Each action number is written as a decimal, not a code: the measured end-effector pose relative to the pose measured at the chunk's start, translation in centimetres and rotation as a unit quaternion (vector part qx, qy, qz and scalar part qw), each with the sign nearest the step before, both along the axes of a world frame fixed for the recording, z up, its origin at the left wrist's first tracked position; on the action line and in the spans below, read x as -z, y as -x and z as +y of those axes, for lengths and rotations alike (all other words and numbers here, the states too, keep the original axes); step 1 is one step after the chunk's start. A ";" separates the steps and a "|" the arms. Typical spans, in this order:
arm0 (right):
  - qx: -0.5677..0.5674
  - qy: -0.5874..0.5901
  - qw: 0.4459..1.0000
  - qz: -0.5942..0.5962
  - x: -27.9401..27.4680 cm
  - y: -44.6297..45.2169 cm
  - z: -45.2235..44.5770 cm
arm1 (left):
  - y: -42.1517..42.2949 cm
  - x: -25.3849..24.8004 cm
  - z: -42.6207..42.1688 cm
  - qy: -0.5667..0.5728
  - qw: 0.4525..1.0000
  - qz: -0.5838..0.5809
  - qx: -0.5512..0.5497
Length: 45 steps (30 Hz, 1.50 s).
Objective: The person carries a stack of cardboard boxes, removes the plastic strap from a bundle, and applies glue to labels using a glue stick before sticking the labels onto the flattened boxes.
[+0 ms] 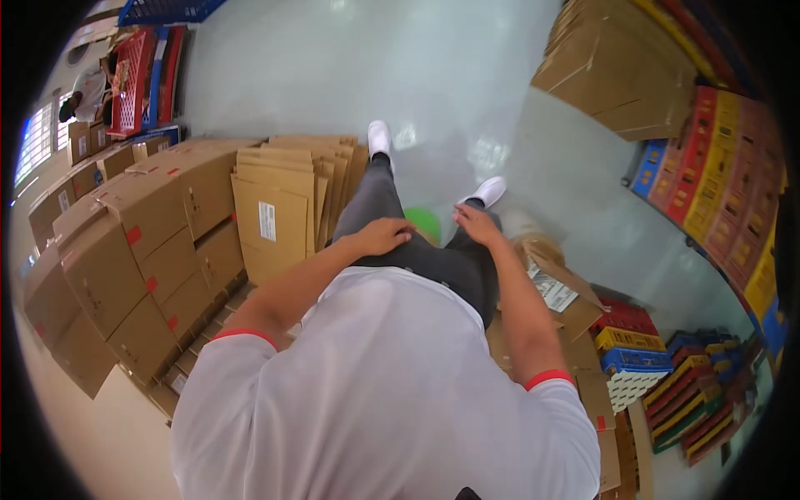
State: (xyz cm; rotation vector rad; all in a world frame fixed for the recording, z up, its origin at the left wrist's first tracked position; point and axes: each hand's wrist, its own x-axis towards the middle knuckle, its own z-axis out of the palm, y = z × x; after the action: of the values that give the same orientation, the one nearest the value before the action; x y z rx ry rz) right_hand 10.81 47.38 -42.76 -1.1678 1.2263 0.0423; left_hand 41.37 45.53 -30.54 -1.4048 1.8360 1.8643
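Note:
My left hand [386, 237] rests on the thigh of my dark trousers [367, 208], its fingers pointing inward and nothing visible in it. Over the other thigh lies my right hand [477, 223], its fingers apart and empty. Between my legs a green round object [423, 223] shows in part. Beside my left leg, flattened cardboard sheets [275, 218] lean upright in a row. An opened carton with a white label [553, 290] is close to my right forearm.
Stacked closed boxes [154, 221] stand at the left. Coloured crates [708, 167] line the right, with more crates [635, 346] lower down. Cardboard bundles [621, 71] are at the upper right. Another person [90, 90] is at the far upper left. Grey floor [333, 67] lies ahead.

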 end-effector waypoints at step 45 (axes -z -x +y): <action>0.129 0.409 0.898 0.099 12.0 -6.4 5.2 | 0.7 23.9 -5.4 0.305 0.949 0.050 0.057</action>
State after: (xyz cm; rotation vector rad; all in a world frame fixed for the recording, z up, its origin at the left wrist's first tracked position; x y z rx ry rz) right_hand 17.18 52.61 -54.77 -1.7320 1.6387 -0.6246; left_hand 40.72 40.12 -54.44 -1.3284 2.6326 1.3847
